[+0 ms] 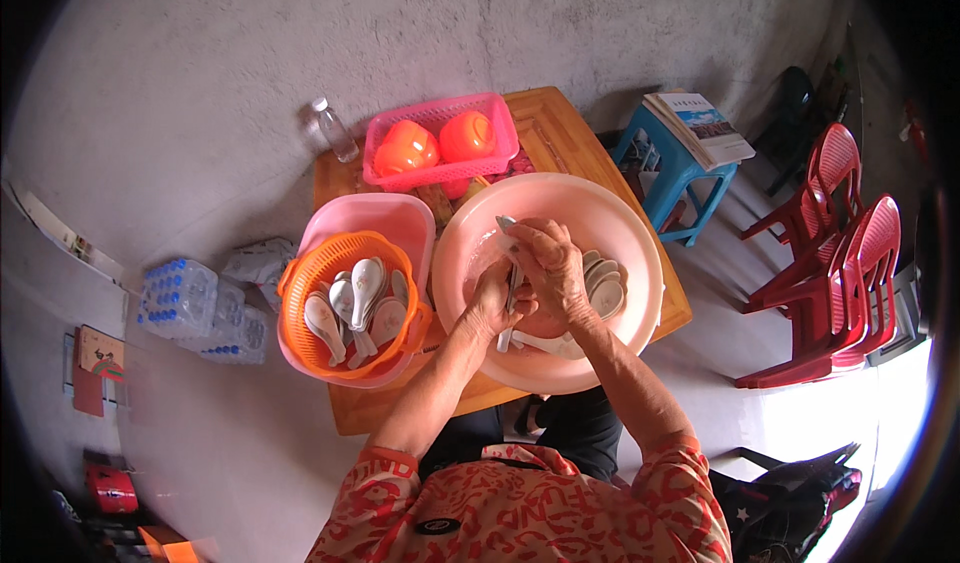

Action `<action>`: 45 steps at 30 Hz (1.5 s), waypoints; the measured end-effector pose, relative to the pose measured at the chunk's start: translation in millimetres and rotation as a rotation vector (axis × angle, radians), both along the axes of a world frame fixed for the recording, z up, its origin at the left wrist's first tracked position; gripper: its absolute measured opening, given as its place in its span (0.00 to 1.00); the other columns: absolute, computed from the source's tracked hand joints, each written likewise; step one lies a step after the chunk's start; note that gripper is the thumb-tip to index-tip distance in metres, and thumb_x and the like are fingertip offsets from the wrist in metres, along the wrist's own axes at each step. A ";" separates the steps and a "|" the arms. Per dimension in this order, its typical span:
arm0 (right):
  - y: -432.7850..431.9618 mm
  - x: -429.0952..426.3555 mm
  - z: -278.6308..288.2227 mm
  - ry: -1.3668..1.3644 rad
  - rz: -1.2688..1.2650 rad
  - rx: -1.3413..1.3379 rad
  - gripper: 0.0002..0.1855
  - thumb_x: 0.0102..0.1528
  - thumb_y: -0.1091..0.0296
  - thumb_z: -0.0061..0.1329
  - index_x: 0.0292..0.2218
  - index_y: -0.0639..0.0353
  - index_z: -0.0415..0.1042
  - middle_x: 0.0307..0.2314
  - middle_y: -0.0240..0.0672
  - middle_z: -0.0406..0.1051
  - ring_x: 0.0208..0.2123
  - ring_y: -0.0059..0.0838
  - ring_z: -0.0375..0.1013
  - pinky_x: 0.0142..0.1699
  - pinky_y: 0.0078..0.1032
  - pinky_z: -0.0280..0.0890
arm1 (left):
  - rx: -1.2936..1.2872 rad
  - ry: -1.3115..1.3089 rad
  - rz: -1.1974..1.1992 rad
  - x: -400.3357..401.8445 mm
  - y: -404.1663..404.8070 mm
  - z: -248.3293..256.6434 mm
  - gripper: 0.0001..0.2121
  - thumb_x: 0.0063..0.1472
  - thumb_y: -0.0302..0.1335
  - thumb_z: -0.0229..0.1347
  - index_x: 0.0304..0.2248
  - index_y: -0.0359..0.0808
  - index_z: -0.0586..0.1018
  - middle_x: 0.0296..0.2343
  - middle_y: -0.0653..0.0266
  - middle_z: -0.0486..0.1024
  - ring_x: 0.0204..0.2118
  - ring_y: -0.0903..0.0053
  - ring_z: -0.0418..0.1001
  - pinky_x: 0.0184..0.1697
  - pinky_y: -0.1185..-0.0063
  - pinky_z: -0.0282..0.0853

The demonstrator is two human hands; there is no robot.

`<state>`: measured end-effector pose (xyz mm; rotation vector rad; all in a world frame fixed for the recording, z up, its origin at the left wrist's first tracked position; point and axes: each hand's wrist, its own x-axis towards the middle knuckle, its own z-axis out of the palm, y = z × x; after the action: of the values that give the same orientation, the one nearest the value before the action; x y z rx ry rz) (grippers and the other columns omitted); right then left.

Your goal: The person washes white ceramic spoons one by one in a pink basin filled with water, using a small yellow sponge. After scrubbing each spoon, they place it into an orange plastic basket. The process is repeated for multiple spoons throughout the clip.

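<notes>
Both of my hands are over a large pale pink plastic basin (634, 210) with water in it. My left hand (491, 297) is closed around a pale soup spoon (513, 287), held nearly upright in the picture. Bent over the spoon's upper part is my right hand (551, 259), its fingers gripping it; they hide much of the spoon. Several white ceramic spoons (606, 293) lie stacked at the basin's right side, and more rest below my hands. To the left, an orange plastic colander (307, 263) holds several white floral spoons (366, 285), inside a pink rectangular tub (367, 210).
The wooden table (551, 132) stands against a rough wall. On it are a pink basket (499, 165) with orange bowls (466, 137) and a clear bottle (335, 132). A blue stool (675, 180) bearing books and red chairs (832, 263) stand right; packed water bottles (180, 300) are left.
</notes>
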<state>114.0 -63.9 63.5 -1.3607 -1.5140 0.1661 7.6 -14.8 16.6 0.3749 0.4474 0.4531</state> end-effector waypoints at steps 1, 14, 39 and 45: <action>5.8 -0.2 0.8 0.031 -0.001 0.022 0.12 0.47 0.74 0.48 0.36 0.58 0.72 0.34 0.37 0.69 0.36 0.37 0.68 0.39 0.29 0.65 | -0.008 -0.015 -0.009 0.8 -0.2 3.3 0.13 0.62 0.37 0.37 0.24 0.42 0.67 0.15 0.74 0.60 0.11 0.87 0.54 0.11 0.89 0.47; 9.9 0.2 1.8 0.382 -0.078 -0.181 0.13 0.51 0.69 0.44 0.39 0.61 0.71 0.28 0.46 0.72 0.30 0.41 0.72 0.36 0.30 0.67 | 0.134 -0.084 -0.074 0.7 -3.8 7.6 0.12 0.61 0.40 0.40 0.27 0.41 0.68 0.17 0.74 0.62 0.11 0.88 0.53 0.11 0.89 0.47; 18.9 -9.3 3.1 0.285 -0.407 -0.142 0.17 0.54 0.59 0.42 0.35 0.64 0.71 0.31 0.47 0.68 0.35 0.43 0.67 0.41 0.33 0.62 | 0.319 0.151 -0.003 5.2 -17.1 16.5 0.09 0.61 0.35 0.41 0.41 0.48 0.66 0.13 0.72 0.63 0.08 0.87 0.54 0.08 0.86 0.47; 11.0 -17.4 -17.2 0.327 -0.402 -0.174 0.15 0.53 0.60 0.43 0.34 0.64 0.70 0.33 0.49 0.66 0.36 0.48 0.62 0.43 0.39 0.57 | 0.178 -0.080 0.093 10.7 -6.2 -1.6 0.10 0.62 0.37 0.40 0.39 0.44 0.68 0.22 0.70 0.69 0.18 0.84 0.65 0.18 0.84 0.63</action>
<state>96.6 -52.9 46.4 -1.6577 -0.9522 0.2556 18.3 -20.9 15.0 0.5070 0.3482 0.5984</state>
